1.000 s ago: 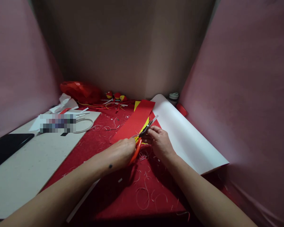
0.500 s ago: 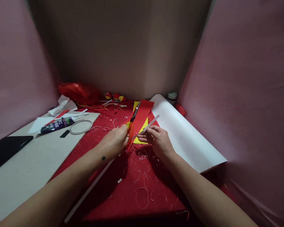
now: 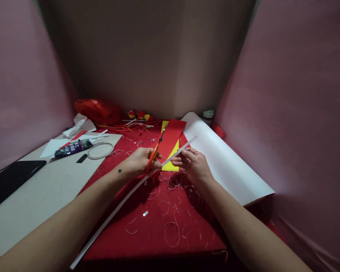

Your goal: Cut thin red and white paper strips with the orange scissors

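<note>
My left hand [image 3: 144, 161] is closed around the orange handles of a pair of scissors [image 3: 153, 155], whose dark blades point away from me and upward. A long narrow white strip [image 3: 113, 213] runs from the table's near edge up past my left hand to my right hand [image 3: 195, 163]. My right thumb and fingers pinch the strip near its far end, which sticks out beyond them. Behind the hands lie red paper [image 3: 170, 134] and yellow paper [image 3: 170, 165] on the red cloth [image 3: 147, 234]. Where the strip passes my left fingers, I cannot tell whether they grip it too.
To the left, a grey board [image 3: 45, 200] carries a glue tube [image 3: 73, 147], a coiled ring [image 3: 100, 150] and a black flat object [image 3: 14, 181]. A large white sheet [image 3: 223, 162] curves on the right. Small red-and-yellow figures [image 3: 141, 115] and a red bag [image 3: 98, 110] stand behind. Thread scraps [image 3: 172, 226] litter the cloth.
My left hand has turned, and the scissors stand more upright with it. More of the white strip shows between the hands, and my right hand has shifted slightly right. The view has moved a little.
</note>
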`<state>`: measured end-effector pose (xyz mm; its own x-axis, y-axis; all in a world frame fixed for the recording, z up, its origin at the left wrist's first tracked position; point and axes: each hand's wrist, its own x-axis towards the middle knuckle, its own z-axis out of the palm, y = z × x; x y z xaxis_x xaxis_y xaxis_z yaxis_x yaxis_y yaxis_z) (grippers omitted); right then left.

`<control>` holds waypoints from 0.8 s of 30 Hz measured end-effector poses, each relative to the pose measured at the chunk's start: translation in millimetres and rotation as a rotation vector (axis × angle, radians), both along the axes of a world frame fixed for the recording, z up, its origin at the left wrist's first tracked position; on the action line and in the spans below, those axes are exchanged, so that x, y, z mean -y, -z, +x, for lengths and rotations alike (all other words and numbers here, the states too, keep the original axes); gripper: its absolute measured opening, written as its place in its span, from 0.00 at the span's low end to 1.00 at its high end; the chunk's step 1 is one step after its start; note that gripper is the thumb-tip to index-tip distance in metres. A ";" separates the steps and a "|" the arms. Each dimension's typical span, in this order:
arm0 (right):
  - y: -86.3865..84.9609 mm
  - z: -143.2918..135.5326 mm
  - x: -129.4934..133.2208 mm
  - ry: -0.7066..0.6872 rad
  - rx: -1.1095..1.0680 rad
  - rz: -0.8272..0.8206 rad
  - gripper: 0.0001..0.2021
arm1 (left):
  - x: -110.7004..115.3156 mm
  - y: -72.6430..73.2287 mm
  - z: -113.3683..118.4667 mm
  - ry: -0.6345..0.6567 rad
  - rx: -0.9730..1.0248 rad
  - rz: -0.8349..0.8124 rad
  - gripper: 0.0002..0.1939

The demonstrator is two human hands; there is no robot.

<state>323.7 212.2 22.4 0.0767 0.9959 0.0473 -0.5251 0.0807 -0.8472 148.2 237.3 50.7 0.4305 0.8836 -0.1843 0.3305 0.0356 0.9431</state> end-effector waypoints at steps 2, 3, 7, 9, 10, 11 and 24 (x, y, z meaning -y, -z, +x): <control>1.0 1.0 -1.1 0.005 -0.007 0.008 0.06 | -0.8 -0.3 -1.1 0.009 -0.006 0.006 0.15; 1.2 1.3 -1.5 0.009 -0.010 0.010 0.06 | -0.8 -1.0 -1.3 0.013 -0.014 0.007 0.15; 1.4 1.6 -2.7 0.022 -0.004 -0.004 0.07 | 0.5 -4.2 -0.7 0.016 -0.025 -0.010 0.14; 1.8 1.6 -3.1 0.040 0.006 -0.007 0.07 | 1.3 -5.4 -0.5 0.019 -0.019 -0.028 0.14; 2.3 1.8 -3.4 0.053 0.011 -0.008 0.06 | 1.7 -6.0 -0.5 0.018 -0.019 -0.031 0.14; 2.8 2.1 -3.7 0.066 0.017 -0.007 0.06 | 2.2 -6.7 -0.6 0.018 -0.022 -0.032 0.14; 0.6 8.0 -5.9 0.094 0.047 -0.006 0.06 | -1.0 -3.0 -2.8 0.043 -0.136 0.060 0.12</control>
